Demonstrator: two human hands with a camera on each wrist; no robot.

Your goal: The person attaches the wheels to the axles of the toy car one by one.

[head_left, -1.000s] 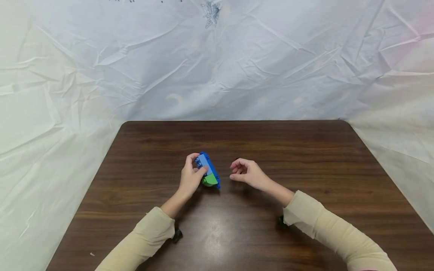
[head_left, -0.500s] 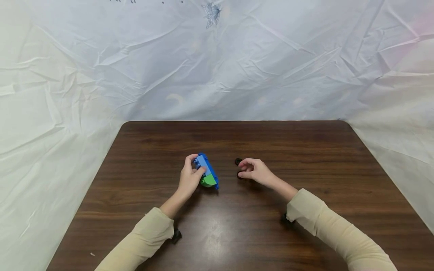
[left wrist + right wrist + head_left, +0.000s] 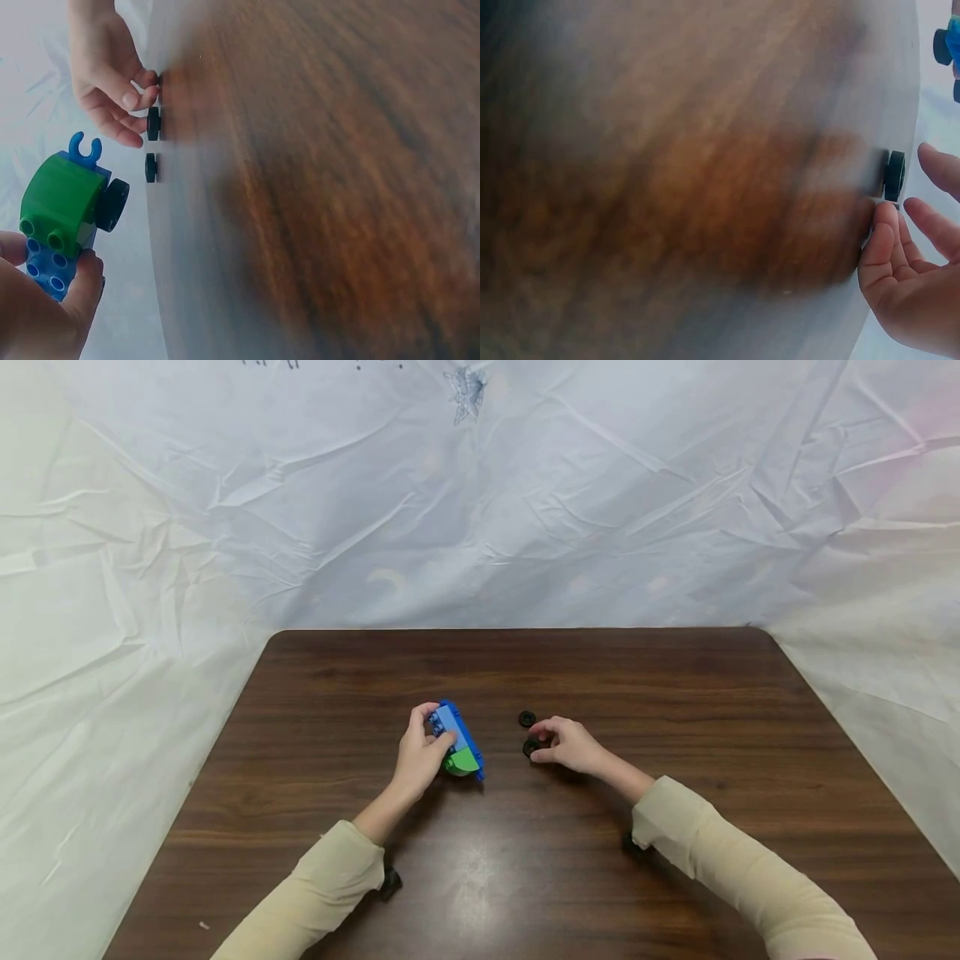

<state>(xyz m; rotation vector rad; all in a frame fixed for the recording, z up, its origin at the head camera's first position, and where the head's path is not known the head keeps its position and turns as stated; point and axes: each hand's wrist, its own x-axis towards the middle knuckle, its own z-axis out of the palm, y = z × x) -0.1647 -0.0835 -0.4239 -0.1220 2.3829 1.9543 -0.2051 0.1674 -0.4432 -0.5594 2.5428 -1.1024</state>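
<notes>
My left hand (image 3: 416,762) holds a toy car made of building bricks (image 3: 454,725) just above the table, tilted. Its base is blue, with a light blue brick and a curved green brick (image 3: 64,191) on it. A black wheel (image 3: 112,204) shows on its side in the left wrist view. Over the table to the right, my right hand (image 3: 576,748) hovers with loosely bent fingers at the nearer loose wheel (image 3: 530,747). Thumb and forefinger stand apart beside that wheel, gripping nothing. Contact is hard to tell. A second loose wheel (image 3: 527,718) lies slightly farther back.
The dark wooden table (image 3: 675,693) stretches out around both hands. Behind and beside it hangs a wrinkled pale cloth (image 3: 495,527). A tiny white scrap (image 3: 203,925) lies near the front left.
My right hand has moved a little right and toward me, bringing both loose wheels into sight. The left hand keeps its hold on the toy car, almost still.
</notes>
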